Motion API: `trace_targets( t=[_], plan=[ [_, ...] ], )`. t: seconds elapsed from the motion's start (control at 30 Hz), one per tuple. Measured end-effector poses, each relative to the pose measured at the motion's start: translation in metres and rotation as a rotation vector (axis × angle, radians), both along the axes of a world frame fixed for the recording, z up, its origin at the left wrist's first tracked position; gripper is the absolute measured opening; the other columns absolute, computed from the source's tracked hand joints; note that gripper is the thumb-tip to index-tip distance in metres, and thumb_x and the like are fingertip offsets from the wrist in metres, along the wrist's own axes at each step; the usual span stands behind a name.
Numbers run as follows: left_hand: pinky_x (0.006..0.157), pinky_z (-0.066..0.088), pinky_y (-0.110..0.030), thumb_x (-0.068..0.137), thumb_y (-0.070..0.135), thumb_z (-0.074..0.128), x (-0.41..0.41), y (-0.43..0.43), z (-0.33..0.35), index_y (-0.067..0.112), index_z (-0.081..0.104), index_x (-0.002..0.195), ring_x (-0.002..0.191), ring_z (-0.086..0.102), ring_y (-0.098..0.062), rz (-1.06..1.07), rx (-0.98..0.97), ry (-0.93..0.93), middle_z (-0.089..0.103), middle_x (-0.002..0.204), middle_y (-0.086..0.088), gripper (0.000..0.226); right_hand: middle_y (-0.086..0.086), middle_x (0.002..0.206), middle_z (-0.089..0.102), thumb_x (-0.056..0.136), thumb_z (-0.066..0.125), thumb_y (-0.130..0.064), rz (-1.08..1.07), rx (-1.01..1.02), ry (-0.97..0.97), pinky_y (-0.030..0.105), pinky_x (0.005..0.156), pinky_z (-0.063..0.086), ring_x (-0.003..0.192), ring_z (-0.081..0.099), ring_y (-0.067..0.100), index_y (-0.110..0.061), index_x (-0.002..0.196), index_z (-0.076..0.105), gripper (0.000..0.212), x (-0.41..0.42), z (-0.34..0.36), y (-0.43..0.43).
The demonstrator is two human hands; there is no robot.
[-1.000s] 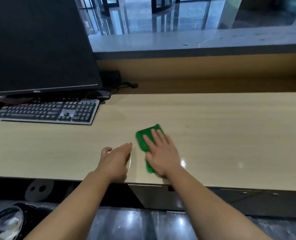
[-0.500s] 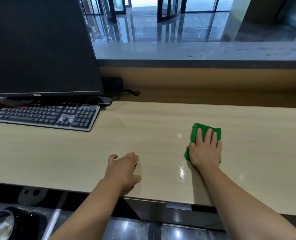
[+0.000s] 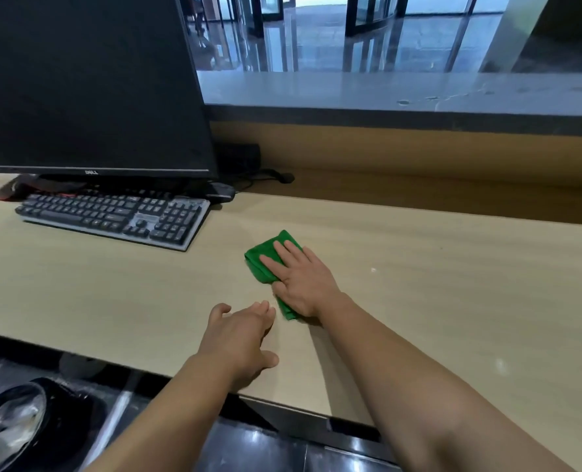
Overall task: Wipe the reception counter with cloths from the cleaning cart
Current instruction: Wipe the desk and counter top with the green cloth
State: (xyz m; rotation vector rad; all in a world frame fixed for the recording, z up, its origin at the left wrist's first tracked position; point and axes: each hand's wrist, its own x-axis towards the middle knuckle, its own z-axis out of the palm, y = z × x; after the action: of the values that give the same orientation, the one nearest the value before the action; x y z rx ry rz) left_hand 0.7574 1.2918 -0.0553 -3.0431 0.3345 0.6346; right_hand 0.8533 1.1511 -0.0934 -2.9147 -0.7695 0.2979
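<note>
A folded green cloth (image 3: 261, 258) lies on the light wooden counter (image 3: 435, 294) near its middle. My right hand (image 3: 301, 279) presses flat on the cloth with straight fingers and covers most of it. My left hand (image 3: 240, 337) rests palm down on the counter near the front edge, just left of the cloth, fingers relaxed and holding nothing.
A black monitor (image 3: 85, 83) and a dark keyboard (image 3: 112, 218) stand at the left. Cables and a small black device (image 3: 242, 156) sit behind them. A raised stone ledge (image 3: 401, 92) runs along the back. A lined bin (image 3: 10, 427) stands below at the left.
My right hand slid the cloth right, away from my left hand, then back left toward the keyboard. My left hand stayed near the front edge.
</note>
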Motion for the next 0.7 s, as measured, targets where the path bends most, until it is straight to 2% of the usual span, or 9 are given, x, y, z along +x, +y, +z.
trace_targets(
  t=[0.13,0.23,0.33,0.37,0.43,0.47,0.5,0.6,0.7],
  plan=[
    [0.115,0.003,-0.038,0.083,0.048,0.062,0.000,-0.005,0.004,0.028,0.029,0.147,0.143,0.021,-0.001,0.028,-0.004,0.023,0.018,0.160,0.012,0.074,0.000,0.164,-0.009,0.100,0.025,-0.039,-0.213,0.026,-0.006,0.037,0.121,-0.004,0.150,-0.010,0.016,-0.036,0.155,0.002,0.060,0.006,0.000,-0.060],
    [0.114,0.005,-0.038,0.082,0.047,0.063,0.001,-0.007,0.007,0.025,0.039,0.139,0.138,0.032,-0.004,0.015,0.015,0.019,0.031,0.154,0.012,0.066,0.002,0.164,-0.007,0.100,0.024,-0.040,-0.383,-0.014,-0.034,0.037,0.121,0.000,0.150,-0.007,0.018,-0.034,0.156,0.003,0.060,0.005,0.003,-0.114],
    [0.114,0.007,-0.038,0.080,0.047,0.064,0.004,-0.009,0.009,0.026,0.044,0.136,0.136,0.038,-0.006,0.001,0.050,0.032,0.032,0.154,0.010,0.064,0.004,0.164,-0.007,0.101,0.023,-0.041,-0.519,-0.039,-0.021,0.039,0.121,0.003,0.151,-0.006,0.020,-0.032,0.156,0.002,0.060,0.002,0.007,-0.156],
    [0.112,0.010,-0.038,0.077,0.048,0.065,0.006,-0.010,0.010,0.026,0.049,0.130,0.129,0.046,-0.009,0.000,0.064,0.031,0.041,0.148,0.009,0.059,0.004,0.164,-0.007,0.101,0.022,-0.041,-0.544,-0.052,-0.014,0.040,0.122,0.003,0.151,-0.006,0.021,-0.031,0.156,0.001,0.060,0.001,0.008,-0.164],
    [0.104,0.017,-0.036,0.072,0.048,0.065,0.011,-0.016,0.015,0.026,0.058,0.100,0.098,0.059,-0.013,-0.029,0.090,-0.015,0.061,0.109,0.009,0.037,0.005,0.164,-0.008,0.101,0.021,-0.041,-0.575,-0.071,0.007,0.041,0.122,0.003,0.150,-0.007,0.022,-0.031,0.156,-0.001,0.060,0.002,0.009,-0.173],
    [0.100,0.019,-0.035,0.070,0.047,0.064,0.016,-0.019,0.020,0.026,0.055,0.087,0.084,0.058,-0.014,-0.037,0.098,-0.040,0.060,0.090,0.009,0.029,0.005,0.164,-0.009,0.101,0.021,-0.041,-0.593,-0.075,0.024,0.042,0.122,0.002,0.150,-0.008,0.022,-0.031,0.156,-0.002,0.060,0.002,0.009,-0.172],
    [0.097,0.020,-0.035,0.069,0.046,0.063,0.021,-0.021,0.024,0.025,0.052,0.080,0.076,0.055,-0.014,-0.032,0.093,-0.053,0.058,0.079,0.009,0.026,0.005,0.163,-0.010,0.101,0.021,-0.041,-0.617,-0.078,0.043,0.043,0.122,0.000,0.150,-0.009,0.023,-0.030,0.156,-0.003,0.061,0.005,0.010,-0.168],
    [0.098,0.021,-0.034,0.072,0.044,0.060,0.041,-0.025,0.030,0.024,0.050,0.076,0.073,0.052,-0.015,-0.031,0.038,-0.108,0.054,0.070,0.009,0.023,0.009,0.162,-0.014,0.102,0.016,-0.043,-0.698,-0.072,0.089,0.045,0.121,-0.003,0.149,-0.014,0.026,-0.025,0.156,-0.006,0.062,0.017,0.012,-0.144],
    [0.100,0.022,-0.035,0.074,0.044,0.058,0.062,-0.022,0.029,0.023,0.052,0.079,0.078,0.051,-0.016,-0.034,-0.008,-0.158,0.055,0.070,0.008,0.022,0.010,0.162,-0.016,0.102,0.014,-0.044,-0.686,-0.045,0.094,0.046,0.120,-0.005,0.149,-0.015,0.027,-0.022,0.156,-0.007,0.062,0.039,0.011,-0.106]
  ],
)
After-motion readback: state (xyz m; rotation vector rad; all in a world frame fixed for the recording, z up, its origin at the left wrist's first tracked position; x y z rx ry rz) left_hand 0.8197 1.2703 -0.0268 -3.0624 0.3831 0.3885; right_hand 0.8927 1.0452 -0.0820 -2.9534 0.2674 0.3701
